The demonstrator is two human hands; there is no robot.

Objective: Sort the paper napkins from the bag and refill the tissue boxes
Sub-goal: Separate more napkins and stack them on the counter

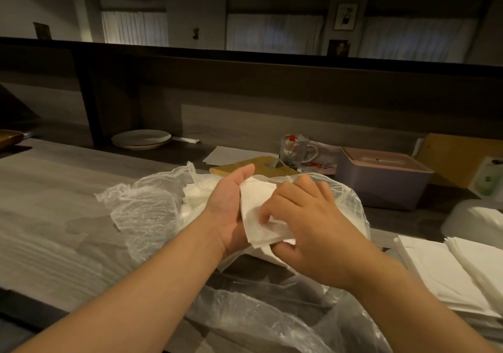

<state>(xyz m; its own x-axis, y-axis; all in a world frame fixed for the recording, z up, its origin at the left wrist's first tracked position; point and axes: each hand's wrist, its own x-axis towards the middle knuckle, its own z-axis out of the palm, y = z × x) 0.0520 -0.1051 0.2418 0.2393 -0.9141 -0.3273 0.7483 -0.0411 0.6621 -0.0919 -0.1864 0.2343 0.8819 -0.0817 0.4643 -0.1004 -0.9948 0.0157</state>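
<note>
A clear plastic bag (141,211) lies crumpled on the wooden counter, with loose white napkins (194,193) inside it. Above the bag my left hand (231,208) cradles a small bundle of white napkins (255,211) in its palm. My right hand (307,224) grips the same bundle from the right, fingers curled over its top and thumb under it. Two stacks of flat white napkins (446,271) lie at the right edge. A pink tissue box (381,181) with a slotted lid stands behind the bag at the right.
A glass mug (296,148) stands behind the bag beside a brown envelope (245,166) and a white sheet. Stacked plates (141,139) sit on a lower shelf at the back. A white lid or container (471,216) lies at the right.
</note>
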